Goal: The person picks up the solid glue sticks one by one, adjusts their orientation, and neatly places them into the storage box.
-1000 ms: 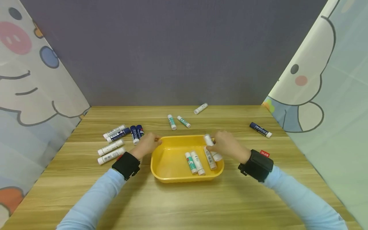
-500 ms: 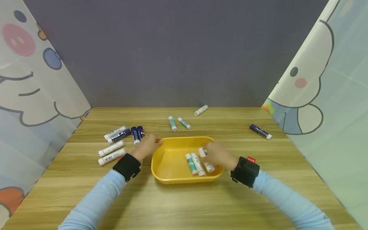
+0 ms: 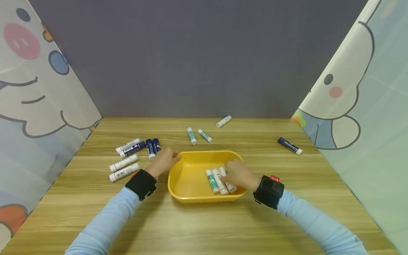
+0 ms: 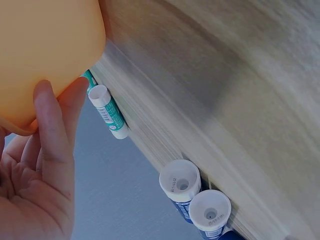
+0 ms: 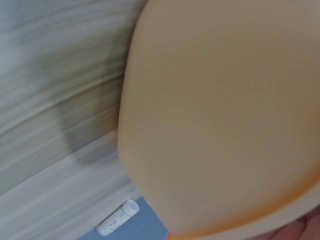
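Observation:
A yellow plastic tray point(image 3: 191, 182) sits on the wooden table; its outer wall fills much of both wrist views. My left hand point(image 3: 164, 161) pinches the rim at the far left corner, fingers lying against the wall point(image 4: 45, 40) in the left wrist view. Inside the tray's right half, my right hand point(image 3: 239, 174) grips a white glue stick point(image 3: 231, 187), its middle hidden by the fingers. Beside it lie a white glue stick point(image 3: 220, 182) and a green-and-white one point(image 3: 211, 181). Only a bit of the right hand shows in the right wrist view, behind the rim.
Left of the tray lie several white and navy glue sticks point(image 3: 124, 172). Behind it are two green-and-white ones point(image 3: 192, 136) and a white one point(image 3: 224, 121). A navy glue stick point(image 3: 289, 146) lies far right. A grey panel point(image 3: 197, 60) closes off the back.
My right hand has moved down and left into the tray, bringing the white glue stick from the right rim to beside the others. The left hand keeps its place on the rim.

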The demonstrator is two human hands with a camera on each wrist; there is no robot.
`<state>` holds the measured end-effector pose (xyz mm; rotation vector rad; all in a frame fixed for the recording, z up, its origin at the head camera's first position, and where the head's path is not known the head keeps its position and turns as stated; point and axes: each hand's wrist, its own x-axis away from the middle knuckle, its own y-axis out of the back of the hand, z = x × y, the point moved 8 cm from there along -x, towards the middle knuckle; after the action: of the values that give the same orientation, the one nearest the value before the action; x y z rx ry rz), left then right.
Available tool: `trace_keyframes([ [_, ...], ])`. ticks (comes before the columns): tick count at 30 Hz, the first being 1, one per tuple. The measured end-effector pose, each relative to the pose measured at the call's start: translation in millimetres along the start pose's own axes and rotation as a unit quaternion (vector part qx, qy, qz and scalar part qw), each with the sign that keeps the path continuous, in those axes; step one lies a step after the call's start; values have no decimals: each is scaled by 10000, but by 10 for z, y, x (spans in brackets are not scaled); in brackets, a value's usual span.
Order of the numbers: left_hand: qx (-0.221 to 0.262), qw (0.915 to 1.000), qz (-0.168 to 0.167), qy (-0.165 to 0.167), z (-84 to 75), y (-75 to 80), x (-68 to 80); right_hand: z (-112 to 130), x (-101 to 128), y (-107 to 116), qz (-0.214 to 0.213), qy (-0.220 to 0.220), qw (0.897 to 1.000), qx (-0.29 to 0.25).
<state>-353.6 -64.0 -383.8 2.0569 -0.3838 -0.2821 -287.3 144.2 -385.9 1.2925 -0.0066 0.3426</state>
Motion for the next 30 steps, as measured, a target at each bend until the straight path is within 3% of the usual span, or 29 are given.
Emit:
trace_keyframes([
  [8,-106,9999,-5,58,-22,6,5,34,5,23,-86,204,9994,254],
  [30,-87,9999,-16,112,-10,-3,21,20,4,-4,-55,79,9998,162],
])
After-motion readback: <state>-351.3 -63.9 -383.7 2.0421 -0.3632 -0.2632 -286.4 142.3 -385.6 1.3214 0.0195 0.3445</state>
